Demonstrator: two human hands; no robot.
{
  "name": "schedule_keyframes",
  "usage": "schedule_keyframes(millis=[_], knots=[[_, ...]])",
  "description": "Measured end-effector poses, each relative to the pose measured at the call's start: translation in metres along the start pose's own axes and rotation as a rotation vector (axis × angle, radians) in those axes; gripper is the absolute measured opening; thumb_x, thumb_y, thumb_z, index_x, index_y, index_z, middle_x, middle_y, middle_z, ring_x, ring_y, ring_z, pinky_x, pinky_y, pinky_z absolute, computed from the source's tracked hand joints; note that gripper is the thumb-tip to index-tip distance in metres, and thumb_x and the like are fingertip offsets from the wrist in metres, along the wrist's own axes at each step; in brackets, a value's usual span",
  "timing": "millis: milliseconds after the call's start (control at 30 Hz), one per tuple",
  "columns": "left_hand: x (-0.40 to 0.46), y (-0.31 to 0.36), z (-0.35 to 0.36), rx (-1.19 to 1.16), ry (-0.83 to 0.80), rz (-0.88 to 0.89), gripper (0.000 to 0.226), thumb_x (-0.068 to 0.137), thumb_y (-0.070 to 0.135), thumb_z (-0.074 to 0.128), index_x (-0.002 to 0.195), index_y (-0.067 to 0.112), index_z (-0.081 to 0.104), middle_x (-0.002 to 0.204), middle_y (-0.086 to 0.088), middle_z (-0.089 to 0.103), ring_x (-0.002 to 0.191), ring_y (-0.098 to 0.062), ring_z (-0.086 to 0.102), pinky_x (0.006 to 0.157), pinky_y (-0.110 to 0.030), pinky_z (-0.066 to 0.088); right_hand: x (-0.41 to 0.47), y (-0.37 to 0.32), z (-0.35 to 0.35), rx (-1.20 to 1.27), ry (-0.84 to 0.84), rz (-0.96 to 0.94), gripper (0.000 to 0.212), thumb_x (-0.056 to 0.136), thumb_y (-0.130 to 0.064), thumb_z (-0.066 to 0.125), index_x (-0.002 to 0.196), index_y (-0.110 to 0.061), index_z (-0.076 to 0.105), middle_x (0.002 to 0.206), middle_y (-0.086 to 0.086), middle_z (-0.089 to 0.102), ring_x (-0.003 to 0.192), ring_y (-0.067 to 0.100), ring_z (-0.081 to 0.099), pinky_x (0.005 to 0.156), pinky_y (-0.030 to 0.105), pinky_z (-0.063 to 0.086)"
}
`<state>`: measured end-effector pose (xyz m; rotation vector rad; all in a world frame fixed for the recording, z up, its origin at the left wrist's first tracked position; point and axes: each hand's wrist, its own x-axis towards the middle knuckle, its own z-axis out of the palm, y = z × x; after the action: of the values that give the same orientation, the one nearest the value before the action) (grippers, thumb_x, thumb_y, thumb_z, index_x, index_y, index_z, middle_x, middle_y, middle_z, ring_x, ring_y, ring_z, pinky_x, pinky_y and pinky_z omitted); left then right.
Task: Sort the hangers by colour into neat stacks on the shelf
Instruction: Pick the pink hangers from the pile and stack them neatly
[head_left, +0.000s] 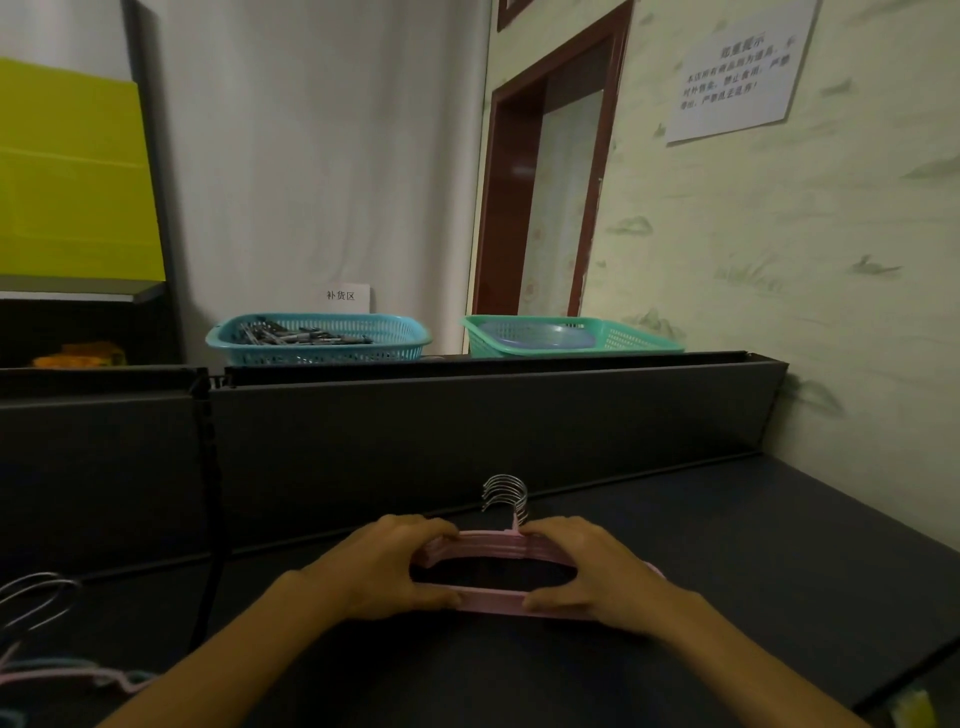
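Left hand: lower centre of frame, palm down, fingers curled, thumb toward the near edge, closed in a grasp. Bare forearm runs to the lower left corner.
Right hand: just right of it, mirrored pose, likewise clasped. Bare forearm runs to the lower right. Hands level, apart, facing each other.

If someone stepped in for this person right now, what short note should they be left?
Left hand and right hand: both grip the stack of pink plastic hangers with metal hooks, one at each end, on the dark shelf.
Done: pink stack gathered, hooks aligned.
Left: loose pink and blue hangers at the far left edge remain unsorted.
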<state>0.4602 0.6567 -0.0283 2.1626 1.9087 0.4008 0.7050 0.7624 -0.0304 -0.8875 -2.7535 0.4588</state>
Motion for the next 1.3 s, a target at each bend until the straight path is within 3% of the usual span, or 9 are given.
schedule_keyframes(millis=[133, 300, 533, 733, 833, 1000, 1300], knots=[[0.003, -0.004, -0.001, 0.023, -0.039, -0.005, 0.063, 0.076, 0.06, 0.064, 0.131, 0.038, 0.044, 0.123, 0.014, 0.051, 0.102, 0.003, 0.05, 0.085, -0.019, 0.046, -0.011, 0.002, -0.008, -0.052, 0.006, 0.013, 0.077, 0.07, -0.065, 0.066, 0.137, -0.036, 0.04, 0.136, -0.017, 0.037, 0.121, 0.0, 0.034, 0.102, 0.022, 0.032], [0.007, -0.004, -0.006, 0.064, -0.113, -0.023, 0.061, 0.076, 0.06, 0.066, 0.128, 0.031, 0.05, 0.12, 0.011, 0.053, 0.101, -0.001, 0.052, 0.087, -0.021, 0.048, -0.027, 0.018, -0.022, -0.176, -0.089, 0.164, 0.075, 0.068, -0.066, 0.069, 0.13, -0.029, 0.05, 0.125, -0.011, 0.053, 0.106, 0.004, 0.051, 0.092, 0.027, 0.048], [0.016, -0.007, -0.009, 0.094, -0.161, -0.062, 0.078, 0.062, 0.067, 0.07, 0.129, 0.033, 0.049, 0.126, 0.01, 0.05, 0.107, -0.006, 0.051, 0.093, -0.029, 0.048, -0.023, 0.021, -0.027, -0.21, -0.108, 0.201, 0.074, 0.065, -0.063, 0.075, 0.124, -0.021, 0.059, 0.116, -0.006, 0.062, 0.097, 0.006, 0.06, 0.084, 0.026, 0.053], [0.02, -0.004, -0.01, 0.096, -0.181, -0.093, 0.067, 0.068, 0.058, 0.073, 0.126, 0.035, 0.048, 0.125, 0.009, 0.043, 0.11, -0.008, 0.042, 0.091, -0.025, 0.044, -0.02, 0.02, -0.028, -0.201, -0.13, 0.223, 0.074, 0.064, -0.061, 0.077, 0.124, -0.022, 0.058, 0.117, -0.005, 0.06, 0.101, 0.009, 0.057, 0.088, 0.03, 0.052], [0.021, -0.005, -0.011, 0.079, -0.173, -0.094, 0.066, 0.066, 0.057, 0.075, 0.123, 0.033, 0.051, 0.125, 0.008, 0.044, 0.11, -0.01, 0.045, 0.093, -0.029, 0.047, -0.019, 0.018, -0.028, -0.226, -0.124, 0.226, 0.073, 0.064, -0.062, 0.076, 0.124, -0.024, 0.059, 0.117, -0.005, 0.06, 0.101, 0.01, 0.055, 0.089, 0.031, 0.051], [0.022, -0.003, -0.01, 0.075, -0.152, -0.064, 0.064, 0.07, 0.051, 0.075, 0.125, 0.027, 0.052, 0.124, 0.008, 0.047, 0.107, -0.007, 0.048, 0.089, -0.023, 0.048, -0.022, 0.019, -0.022, -0.248, -0.085, 0.205, 0.072, 0.069, -0.057, 0.076, 0.128, -0.022, 0.056, 0.12, -0.005, 0.062, 0.102, 0.009, 0.059, 0.089, 0.027, 0.051], [0.021, -0.007, -0.006, 0.063, -0.147, -0.068, 0.062, 0.069, 0.049, 0.076, 0.124, 0.032, 0.051, 0.119, 0.012, 0.049, 0.106, -0.005, 0.049, 0.087, -0.022, 0.047, -0.022, 0.021, -0.019, -0.256, -0.081, 0.213, 0.074, 0.068, -0.06, 0.075, 0.13, -0.024, 0.055, 0.12, -0.006, 0.063, 0.101, 0.008, 0.06, 0.089, 0.028, 0.051]])
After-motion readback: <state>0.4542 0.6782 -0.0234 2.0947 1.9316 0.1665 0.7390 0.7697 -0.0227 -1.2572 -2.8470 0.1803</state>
